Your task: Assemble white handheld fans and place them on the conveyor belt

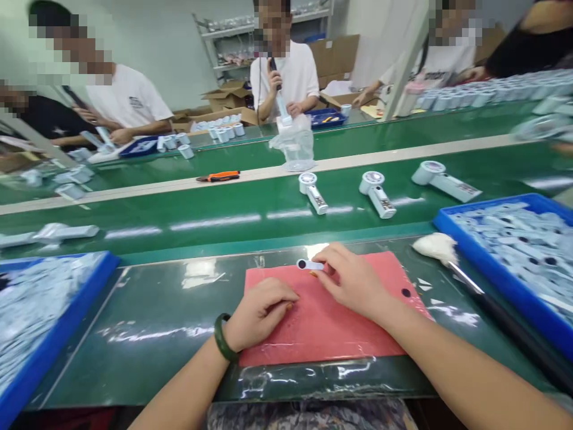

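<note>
Red mat [340,322], blue trays [492,263]

At the centre of the frame, the right hand [351,280] pinches a small white strip with a dark hole [308,264] at the top edge of a red mat [322,334], while the left hand [259,310], curled into a loose fist, rests on the mat's left part. Blue trays [514,286] of pale parts sit at lower left and right, and a white brush [436,246] lies just beside the right one. Across the upper frame, three white handheld devices [378,194] lie on the green conveyor belt [224,209], with other people seated behind it.
</note>
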`<state>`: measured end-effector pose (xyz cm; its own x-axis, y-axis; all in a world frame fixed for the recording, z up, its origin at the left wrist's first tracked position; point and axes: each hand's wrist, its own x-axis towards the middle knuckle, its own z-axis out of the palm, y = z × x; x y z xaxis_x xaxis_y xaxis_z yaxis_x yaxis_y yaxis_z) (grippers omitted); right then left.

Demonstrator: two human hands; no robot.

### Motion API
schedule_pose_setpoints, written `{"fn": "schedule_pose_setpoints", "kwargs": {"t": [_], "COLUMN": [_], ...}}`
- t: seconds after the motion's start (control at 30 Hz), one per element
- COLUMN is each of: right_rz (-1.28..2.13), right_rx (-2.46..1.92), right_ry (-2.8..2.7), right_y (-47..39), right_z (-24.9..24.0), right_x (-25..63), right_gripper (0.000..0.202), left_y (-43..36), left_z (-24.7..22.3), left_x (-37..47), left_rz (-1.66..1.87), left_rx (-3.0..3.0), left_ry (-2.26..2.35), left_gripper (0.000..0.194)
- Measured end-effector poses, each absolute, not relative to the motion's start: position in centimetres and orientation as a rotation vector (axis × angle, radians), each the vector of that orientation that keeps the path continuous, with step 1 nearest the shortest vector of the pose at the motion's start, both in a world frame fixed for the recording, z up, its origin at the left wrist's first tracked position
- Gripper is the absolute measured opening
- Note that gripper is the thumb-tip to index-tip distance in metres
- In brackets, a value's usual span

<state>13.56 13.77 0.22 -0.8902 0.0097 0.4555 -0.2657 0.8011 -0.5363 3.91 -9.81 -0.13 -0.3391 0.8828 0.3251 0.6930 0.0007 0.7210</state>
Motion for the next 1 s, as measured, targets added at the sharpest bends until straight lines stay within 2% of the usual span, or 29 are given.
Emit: {"fn": "schedule_pose_setpoints", "kwargs": {"t": [0.17,0.37,0.83,1.0], "right_rz": [0.776,0.777,0.741,0.789], "right_rx": [0.208,0.319,0.476,0.424], "right_ry": [-2.636,-2.776,-2.826,-2.862], "right_y": [14.1,15.4,18.7,18.7], "right_z": [-1.0,-4.1,-8.8,-8.2], "right_x": [13.7,12.7,11.9,11.9], "right_gripper": [0.029,0.043,0.037,0.041], "left_y": [-9.8,-9.7,-9.6,-9.4], "left_z": [-1.0,-2.1,-2.6,-2.6], "left_x": [4.4,4.3,4.1,4.5], "left_rz": [1.320,1.226,1.096,1.101], "left_rx": [1.624,1.573,1.577,1.487], "left_ry": [2.027,2.112,2.128,2.117], "left_gripper": [0.021,0.020,0.021,0.020]}}
